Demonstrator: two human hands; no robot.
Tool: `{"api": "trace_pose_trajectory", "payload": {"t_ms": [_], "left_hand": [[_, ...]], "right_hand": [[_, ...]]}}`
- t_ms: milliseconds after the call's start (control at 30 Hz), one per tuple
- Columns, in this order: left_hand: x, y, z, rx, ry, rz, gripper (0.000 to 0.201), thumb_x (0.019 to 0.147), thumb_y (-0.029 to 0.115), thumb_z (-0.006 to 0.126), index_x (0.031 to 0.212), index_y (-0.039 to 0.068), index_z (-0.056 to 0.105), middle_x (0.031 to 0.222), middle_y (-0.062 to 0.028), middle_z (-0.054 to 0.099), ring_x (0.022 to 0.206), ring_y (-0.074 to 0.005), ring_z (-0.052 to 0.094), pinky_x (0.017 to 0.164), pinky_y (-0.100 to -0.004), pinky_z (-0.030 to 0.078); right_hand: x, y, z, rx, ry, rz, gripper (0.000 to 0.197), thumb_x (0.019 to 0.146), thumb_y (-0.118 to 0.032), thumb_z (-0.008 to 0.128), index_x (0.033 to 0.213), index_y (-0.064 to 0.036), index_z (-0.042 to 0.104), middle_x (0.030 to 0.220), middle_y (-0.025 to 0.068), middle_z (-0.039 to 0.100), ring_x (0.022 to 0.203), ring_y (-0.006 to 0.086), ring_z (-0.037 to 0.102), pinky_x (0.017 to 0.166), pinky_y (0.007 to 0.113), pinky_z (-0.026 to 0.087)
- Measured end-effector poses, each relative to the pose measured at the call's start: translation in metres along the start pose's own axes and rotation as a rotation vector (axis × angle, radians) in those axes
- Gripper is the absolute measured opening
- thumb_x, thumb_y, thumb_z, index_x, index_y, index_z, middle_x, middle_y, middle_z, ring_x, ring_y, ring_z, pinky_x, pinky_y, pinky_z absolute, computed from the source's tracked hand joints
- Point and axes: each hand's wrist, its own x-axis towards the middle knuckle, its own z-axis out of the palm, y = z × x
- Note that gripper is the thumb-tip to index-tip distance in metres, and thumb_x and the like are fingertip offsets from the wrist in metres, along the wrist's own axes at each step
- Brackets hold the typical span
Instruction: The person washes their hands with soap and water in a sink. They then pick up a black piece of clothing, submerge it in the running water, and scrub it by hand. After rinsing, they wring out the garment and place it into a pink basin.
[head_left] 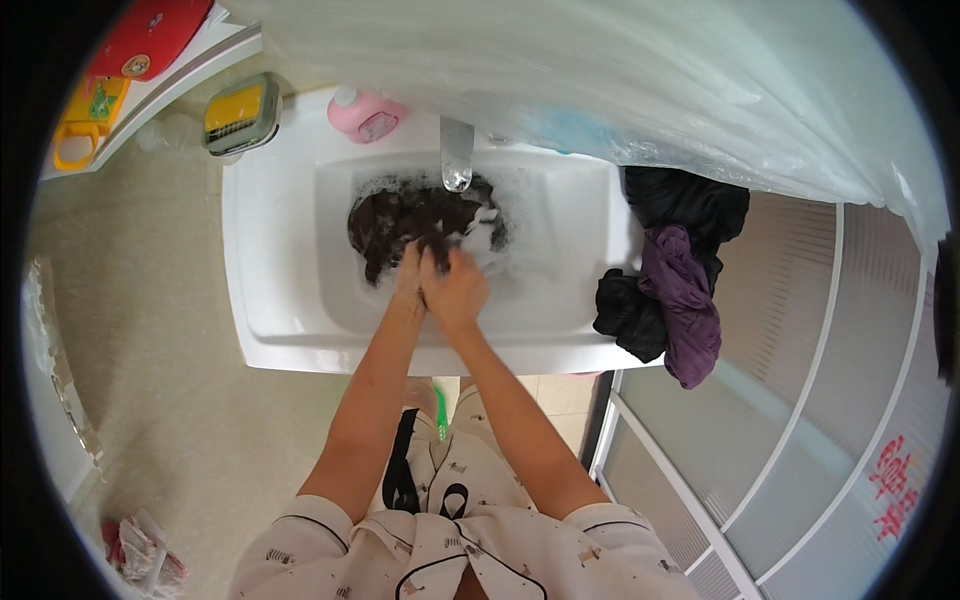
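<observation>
A dark brown wet garment (405,218) lies bunched in soapy water in the white sink (280,300). Both my hands are together over its near edge, and a fold of the cloth rises between them. My left hand (409,275) is closed against the cloth, its fingers partly hidden. Closed round the same fold, my right hand (457,287) presses close beside the left. White suds float around the garment, mostly to its right. Just beyond it, the metal faucet (457,155) reaches over the basin.
A pink bottle (365,115) and a grey-green box with a yellow top (240,115) stand at the back left. Black clothes (685,205) and a purple garment (680,300) hang over the sink's right rim. Plastic sheeting (700,80) drapes behind; a ribbed glass partition (770,330) stands right.
</observation>
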Motion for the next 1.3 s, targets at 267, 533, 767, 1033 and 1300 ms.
{"api": "trace_pose_trajectory", "payload": {"t_ms": [267, 533, 767, 1033, 1300], "left_hand": [[-0.020, 0.017, 0.012, -0.200, 0.237, -0.462, 0.043, 0.091, 0.032, 0.058, 0.128, 0.009, 0.057, 0.128, -0.0095, 0.059, 0.120, -0.0268, 0.055, 0.101, -0.0469, 0.044], [-0.006, 0.047, 0.029, -0.383, 0.167, -0.349, 0.054, 0.085, 0.053, 0.069, 0.119, 0.011, 0.065, 0.118, -0.0077, 0.065, 0.111, -0.0267, 0.059, 0.101, -0.0433, 0.045], [0.004, 0.024, -0.033, -0.160, 0.178, -0.115, 0.041, 0.093, 0.039, 0.056, 0.113, 0.005, 0.065, 0.106, -0.0108, 0.067, 0.096, -0.0250, 0.063, 0.088, -0.0400, 0.053], [-0.027, 0.045, 0.004, -0.184, 0.346, -0.343, 0.046, 0.089, 0.038, 0.062, 0.122, 0.006, 0.060, 0.126, -0.0112, 0.060, 0.118, -0.0297, 0.054, 0.106, -0.0494, 0.037], [-0.020, 0.078, 0.010, -0.414, 0.352, -0.180, 0.051, 0.086, 0.039, 0.071, 0.123, 0.006, 0.060, 0.120, -0.0124, 0.063, 0.112, -0.0277, 0.058, 0.097, -0.0445, 0.045]], "right_hand": [[0.088, 0.088, -0.003, 0.298, -0.126, 0.172, 0.053, 0.072, -0.033, 0.076, 0.110, 0.0012, 0.061, 0.099, 0.0218, 0.068, 0.096, 0.0382, 0.065, 0.086, 0.045, 0.050], [0.053, 0.044, 0.026, 0.182, -0.336, -0.057, 0.067, 0.078, -0.020, 0.067, 0.136, 0.0013, 0.043, 0.116, 0.0256, 0.062, 0.108, 0.0438, 0.059, 0.095, 0.048, 0.046], [-0.004, -0.028, 0.010, -0.061, -0.184, -0.152, 0.040, 0.077, -0.037, 0.073, 0.095, -0.0018, 0.068, 0.093, 0.0175, 0.069, 0.085, 0.0417, 0.065, 0.072, 0.048, 0.053], [0.122, 0.056, 0.027, -0.067, -0.277, 0.062, 0.059, 0.069, -0.044, 0.076, 0.105, 0.0016, 0.067, 0.098, 0.0242, 0.070, 0.097, 0.0402, 0.066, 0.089, 0.048, 0.050], [0.072, 0.028, 0.054, 0.119, -0.510, -0.006, 0.059, 0.070, -0.027, 0.075, 0.121, -0.0021, 0.055, 0.104, 0.0219, 0.064, 0.105, 0.0429, 0.059, 0.093, 0.049, 0.046]]}}
